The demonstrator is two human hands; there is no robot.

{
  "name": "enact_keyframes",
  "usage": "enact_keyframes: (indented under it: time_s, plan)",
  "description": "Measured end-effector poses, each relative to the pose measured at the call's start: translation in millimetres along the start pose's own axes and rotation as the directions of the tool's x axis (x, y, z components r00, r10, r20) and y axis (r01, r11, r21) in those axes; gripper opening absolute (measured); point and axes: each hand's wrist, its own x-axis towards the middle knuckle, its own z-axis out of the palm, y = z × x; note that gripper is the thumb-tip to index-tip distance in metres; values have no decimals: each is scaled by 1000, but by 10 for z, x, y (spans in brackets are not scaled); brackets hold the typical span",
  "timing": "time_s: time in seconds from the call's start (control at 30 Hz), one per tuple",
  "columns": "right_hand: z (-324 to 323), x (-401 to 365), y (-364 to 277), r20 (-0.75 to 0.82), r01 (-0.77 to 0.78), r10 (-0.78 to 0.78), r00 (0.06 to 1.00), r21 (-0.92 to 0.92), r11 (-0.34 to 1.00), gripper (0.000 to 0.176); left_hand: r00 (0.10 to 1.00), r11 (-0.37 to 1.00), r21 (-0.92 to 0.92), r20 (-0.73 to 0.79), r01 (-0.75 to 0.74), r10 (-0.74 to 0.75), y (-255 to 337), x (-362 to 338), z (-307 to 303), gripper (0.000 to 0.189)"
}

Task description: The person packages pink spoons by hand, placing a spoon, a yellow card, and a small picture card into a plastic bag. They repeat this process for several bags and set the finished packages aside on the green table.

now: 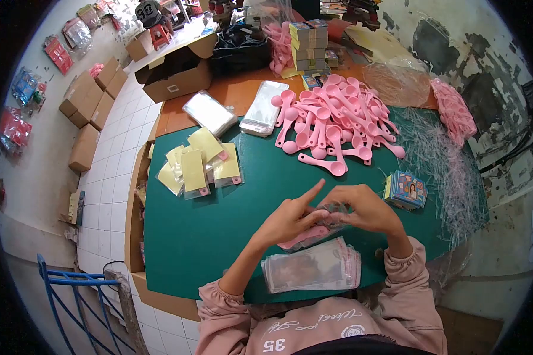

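At a green table (177, 254), in the head view I follow from afar, two hands meet over a bag (337, 216), a pink spoon (304, 238) apparently inside it, just beyond a flat stack of sleeves (305, 272). The left hand (287, 221) pinches the bag, thumb bent in, index finger raised; the right hand (364, 206) curls over the bag's right end, fingertips drawn together on it, exact contact partly hidden. Heaped spoons (321, 112) lie ahead, cards (408, 190) to the right, packs (192, 168) to the left. The step, I judge, is working the bag's mouth: I'd pinch lightly, keep the spoon low and smooth the edge evenly to avoid creases.
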Motion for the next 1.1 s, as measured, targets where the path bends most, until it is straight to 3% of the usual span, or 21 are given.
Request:
enact_keyframes:
  time_s: [0.07, 0.13, 0.17, 0.23, 0.3, 0.37, 0.4, 0.47, 0.6, 0.63, 0.67, 0.7, 0.73, 0.77, 0.8, 0.83, 0.9, 0.93, 1.1]
  plan:
    - [10, -21, 102, 9, 46, -46, 999, 80, 996, 21, 999, 1000, 13, -45, 22, -21, 15, -22, -28, 64]
    - [-44, -2, 107, 29, -234, 233, 972, 181, 955, 14, 984, 992, 10, 124, 126, -127, -2, -79, -162, 65]
    - [-65, -5, 160, 29, -233, 232, 972, 181, 955, 14, 984, 992, 11, 124, 126, -126, -118, -107, -221, 65]
    - [-106, -34, 316, -41, -239, 253, 967, 210, 948, 14, 966, 975, -221, 258, 35, 23, -380, -141, -326, 67]
    - [-108, -32, 312, -45, -262, 284, 958, 269, 927, 15, 970, 967, -249, 242, 55, 8, -378, -168, -400, 68]
    - [-62, 0, 246, -23, -247, 293, 956, 481, 841, 12, 976, 934, -336, 211, 120, -50, -370, -189, -438, 67]
    - [-68, -6, 254, -23, -247, 294, 956, 481, 841, 12, 976, 934, -336, 211, 121, -50, -365, -194, -430, 67]
    - [-84, -20, 287, 122, -389, 379, 917, 471, 791, 13, 981, 921, -369, 184, 121, -55, -358, -207, -402, 61]
    - [-27, 5, 357, 7, -225, 242, 970, 396, 890, 13, 985, 943, -309, 149, 125, -82, -386, -197, -263, 58]
    - [-14, 32, 322, -116, -225, 270, 956, 302, 926, 14, 986, 994, -92, -148, 58, -71, -409, -194, -156, 57]
    - [8, 59, 287, -239, -236, 283, 929, 206, 950, 17, 906, 989, 139, -423, 54, 10, -436, -193, -58, 55]
    - [59, 95, 246, -237, -237, 284, 929, 207, 949, 17, 906, 989, 138, -423, 56, 7, -470, -200, 19, 55]
    - [116, 141, 199, -324, -179, 233, 917, 187, 966, 18, 913, 982, -188, -396, 22, -96, -505, -204, 85, 54]
    - [146, 166, 170, -410, -120, 178, 895, 163, 979, 20, 923, 871, -492, -337, -6, -184, -521, -210, 120, 52]
    - [130, 159, 161, -256, -128, 149, 955, 96, 987, 32, 953, 761, -647, -198, 49, -231, -393, -255, 122, 52]
    - [148, 153, 157, -253, -125, 146, 956, 96, 987, 32, 951, 761, -647, -202, 48, -232, -381, -292, 134, 52]
    - [227, 84, 143, -75, 52, -51, 996, 10, 999, 38, 949, 558, -816, -40, 149, -312, -373, -360, 168, 53]
    - [265, 43, 137, 21, 142, -142, 990, -21, 990, 41, 951, 581, -795, -18, 173, -308, -312, -391, 161, 54]
    - [493, -77, 98, 30, 58, -54, 998, -142, 988, 30, 943, 613, -760, -3, 215, -333, -323, -514, 153, 55]
